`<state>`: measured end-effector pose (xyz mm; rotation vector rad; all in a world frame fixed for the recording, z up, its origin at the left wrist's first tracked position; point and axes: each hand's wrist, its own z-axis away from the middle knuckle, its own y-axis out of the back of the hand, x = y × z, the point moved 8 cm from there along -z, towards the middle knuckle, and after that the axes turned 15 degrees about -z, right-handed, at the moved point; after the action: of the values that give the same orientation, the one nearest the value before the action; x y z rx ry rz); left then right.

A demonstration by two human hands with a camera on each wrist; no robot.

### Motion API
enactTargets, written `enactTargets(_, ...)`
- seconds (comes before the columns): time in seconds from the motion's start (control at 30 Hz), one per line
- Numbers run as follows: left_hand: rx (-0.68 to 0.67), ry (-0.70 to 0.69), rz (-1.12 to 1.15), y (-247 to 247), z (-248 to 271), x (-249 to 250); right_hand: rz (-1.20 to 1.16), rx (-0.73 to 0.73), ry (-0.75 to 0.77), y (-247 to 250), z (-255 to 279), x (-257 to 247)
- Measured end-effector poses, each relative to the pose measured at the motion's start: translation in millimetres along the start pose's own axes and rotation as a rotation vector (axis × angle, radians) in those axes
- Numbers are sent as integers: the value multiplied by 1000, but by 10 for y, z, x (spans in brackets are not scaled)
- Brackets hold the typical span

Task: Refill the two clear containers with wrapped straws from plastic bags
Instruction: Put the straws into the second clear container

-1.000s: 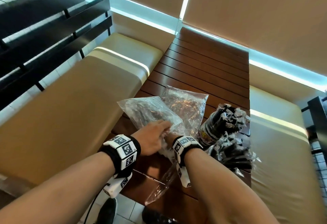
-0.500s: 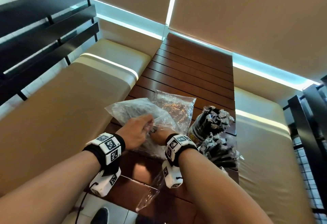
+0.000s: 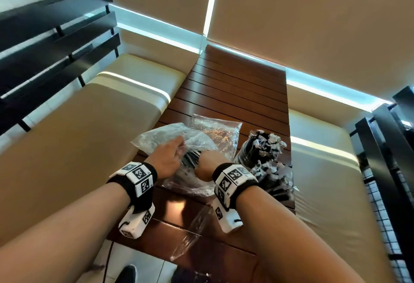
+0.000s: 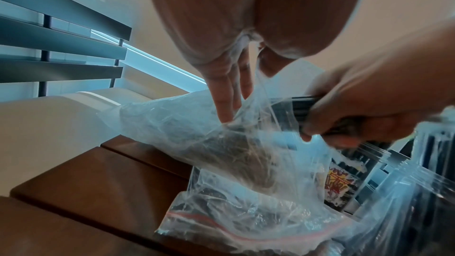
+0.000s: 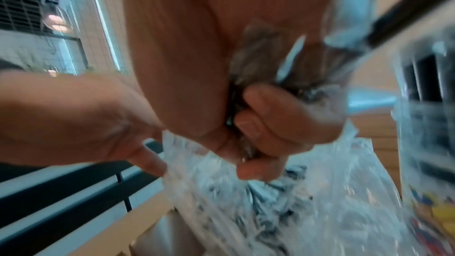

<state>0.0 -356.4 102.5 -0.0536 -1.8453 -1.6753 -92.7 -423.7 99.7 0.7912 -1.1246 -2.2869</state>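
on the slatted wooden table (image 3: 235, 85), the left hand (image 3: 167, 159) pinches the mouth of a clear plastic bag (image 3: 156, 139). the right hand (image 3: 209, 164) is fisted around a bundle of black wrapped straws (image 3: 190, 157) at its opening, beside two straw-filled clear containers (image 3: 257, 150).

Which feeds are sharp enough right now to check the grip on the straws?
Head view: sharp, glare on the table. Left wrist view: mild blur, right hand visibly grips the straws. Right wrist view: heavy motion blur, bag smeared.
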Motion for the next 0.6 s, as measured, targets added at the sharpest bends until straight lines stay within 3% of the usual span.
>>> enactTargets(0.37,-66,232,-117,-38,-301,145,82,59,-27,1151,1251,485)
enactTargets(0.5,-129,163,-189,-222,-270,373,-25,141,-13,1359,1499,774)
enactTargets(0.6,-267,86,-304,-453,-159,552,-121,223,51,1365,1530,879)
